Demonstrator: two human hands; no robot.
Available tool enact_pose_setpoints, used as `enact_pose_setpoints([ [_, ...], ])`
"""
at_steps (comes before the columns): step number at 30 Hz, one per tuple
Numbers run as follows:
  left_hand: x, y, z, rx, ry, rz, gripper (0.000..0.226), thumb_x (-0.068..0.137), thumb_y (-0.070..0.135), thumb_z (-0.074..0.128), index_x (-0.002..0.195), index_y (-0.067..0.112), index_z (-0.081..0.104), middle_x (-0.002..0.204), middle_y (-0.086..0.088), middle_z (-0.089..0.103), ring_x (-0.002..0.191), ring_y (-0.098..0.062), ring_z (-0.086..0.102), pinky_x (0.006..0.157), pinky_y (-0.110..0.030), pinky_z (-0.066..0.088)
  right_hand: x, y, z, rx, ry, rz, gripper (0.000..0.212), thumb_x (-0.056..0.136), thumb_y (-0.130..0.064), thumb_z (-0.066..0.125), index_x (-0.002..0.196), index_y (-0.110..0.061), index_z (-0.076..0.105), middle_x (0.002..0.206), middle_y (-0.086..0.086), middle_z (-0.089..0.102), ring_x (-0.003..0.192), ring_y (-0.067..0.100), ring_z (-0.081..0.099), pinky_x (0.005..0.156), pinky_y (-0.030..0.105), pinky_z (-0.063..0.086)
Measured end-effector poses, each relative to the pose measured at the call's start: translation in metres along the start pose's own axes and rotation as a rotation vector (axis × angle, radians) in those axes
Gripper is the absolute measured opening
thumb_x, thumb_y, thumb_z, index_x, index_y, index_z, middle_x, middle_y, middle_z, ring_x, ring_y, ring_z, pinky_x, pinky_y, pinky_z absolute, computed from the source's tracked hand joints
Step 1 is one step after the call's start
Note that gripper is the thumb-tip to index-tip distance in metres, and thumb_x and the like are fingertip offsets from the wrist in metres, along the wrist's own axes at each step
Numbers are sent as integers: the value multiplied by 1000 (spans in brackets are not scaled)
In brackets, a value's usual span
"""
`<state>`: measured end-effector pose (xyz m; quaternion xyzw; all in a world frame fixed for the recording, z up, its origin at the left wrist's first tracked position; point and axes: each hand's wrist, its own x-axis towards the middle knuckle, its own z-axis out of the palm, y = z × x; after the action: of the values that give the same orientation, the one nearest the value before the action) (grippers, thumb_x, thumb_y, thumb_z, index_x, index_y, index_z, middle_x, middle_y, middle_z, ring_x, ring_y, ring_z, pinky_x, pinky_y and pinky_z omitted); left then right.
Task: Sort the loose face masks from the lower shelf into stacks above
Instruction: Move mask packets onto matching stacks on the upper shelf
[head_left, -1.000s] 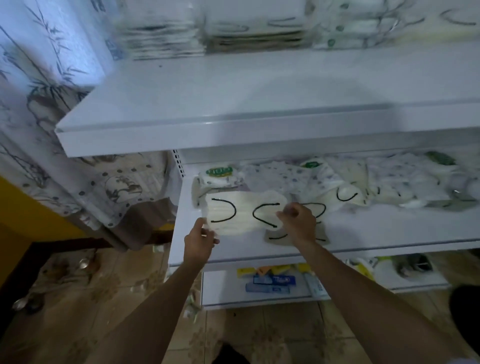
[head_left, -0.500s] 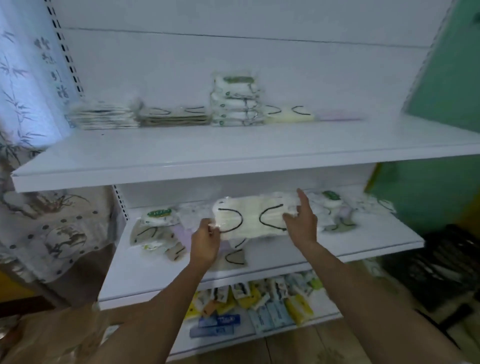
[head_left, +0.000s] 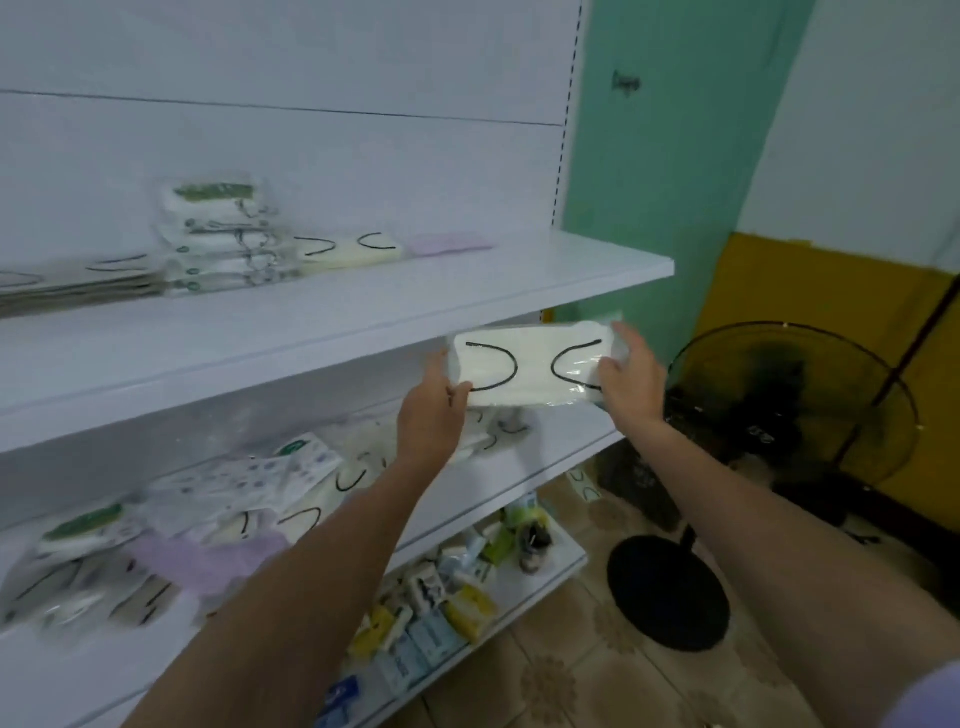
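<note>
Left hand (head_left: 428, 415) and right hand (head_left: 631, 384) pinch the short ends of a cream plastic-wrapped face mask with black loops (head_left: 530, 364), held crosswise at centre frame just below the white upper shelf (head_left: 467, 291). The matching cream stack (head_left: 345, 252) lies upper left, nearer the left hand.

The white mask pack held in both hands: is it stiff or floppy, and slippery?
Probably light and only slightly floppy: the mask pack spans level between the left hand and right hand, gripped only at its ends. Its glossy clear wrapper likely makes it slippery.
</note>
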<state>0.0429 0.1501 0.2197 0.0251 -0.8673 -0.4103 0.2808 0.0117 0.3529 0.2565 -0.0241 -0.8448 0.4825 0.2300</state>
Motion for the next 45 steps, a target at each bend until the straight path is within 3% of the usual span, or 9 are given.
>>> enact_pose_setpoints([
  [5, 42, 16, -12, 54, 56, 163, 17, 94, 18, 48, 100, 8, 60, 74, -5, 59, 75, -26, 57, 62, -27, 32, 40, -17, 2, -92, -23, -73, 44, 92, -7, 42, 136, -12, 45, 136, 12, 50, 119, 30, 50, 98, 35, 39],
  [11, 125, 9, -48, 178, 115, 258, 25, 90, 26, 56, 111, 11, 58, 93, 7, 51, 86, -10, 47, 77, -30, 41, 110, -68, 43, -69, -51, -304, 43, 90, -15, 52, 132, -7, 49, 132, 10, 53, 120, 25, 49, 99, 33, 38],
  [15, 177, -19, -82, 302, 173, 314, 29, 85, 18, 65, 112, 8, 60, 100, -4, 62, 88, -17, 54, 79, -32, 44, 155, -100, 86, -4, -134, -434, 42, 84, -16, 63, 125, -11, 54, 124, 5, 56, 101, 15, 51, 90, 28, 43],
  [21, 247, -53, -110, 372, 272, 157, 30, 83, 18, 68, 110, 8, 58, 91, -6, 60, 89, -25, 56, 76, -34, 41, 220, -151, 149, -74, -274, -593, 43, 83, -9, 62, 125, -8, 55, 123, 8, 55, 107, 22, 54, 93, 26, 40],
  [25, 276, -69, -100, 406, 327, 132, 37, 85, 20, 65, 117, 6, 54, 98, -10, 59, 95, -27, 54, 80, -35, 40, 249, -159, 192, -131, -255, -667, 49, 84, -7, 59, 131, -6, 48, 127, 12, 50, 113, 26, 51, 100, 38, 38],
  [30, 285, -93, -95, 828, 138, -15, 30, 95, 17, 50, 121, 3, 47, 118, -16, 50, 98, -36, 57, 77, -45, 46, 261, -149, 249, -208, -389, -687, 48, 85, -8, 57, 132, -4, 45, 129, 12, 46, 113, 28, 50, 99, 37, 37],
  [34, 297, -89, -82, 1128, 88, -111, 25, 94, 2, 46, 119, 2, 43, 120, -16, 45, 97, -34, 58, 67, -34, 40, 274, -149, 288, -226, -461, -669, 40, 86, -12, 55, 124, -1, 49, 126, 14, 47, 111, 30, 51, 98, 37, 37],
  [39, 312, -87, -57, 1138, 72, -224, 27, 91, -1, 39, 117, -1, 46, 125, -21, 43, 109, -35, 51, 88, -38, 42, 301, -144, 319, -197, -516, -629, 34, 88, -14, 53, 119, -2, 52, 124, 15, 48, 111, 32, 51, 93, 36, 39],
  [45, 317, -94, -47, 1110, 58, -509, 34, 94, 15, 44, 125, 0, 44, 131, -19, 40, 114, -33, 51, 89, -34, 43, 309, -144, 354, -190, -638, -706, 39, 90, -19, 53, 124, -2, 52, 125, 17, 49, 113, 33, 51, 94, 36, 40],
])
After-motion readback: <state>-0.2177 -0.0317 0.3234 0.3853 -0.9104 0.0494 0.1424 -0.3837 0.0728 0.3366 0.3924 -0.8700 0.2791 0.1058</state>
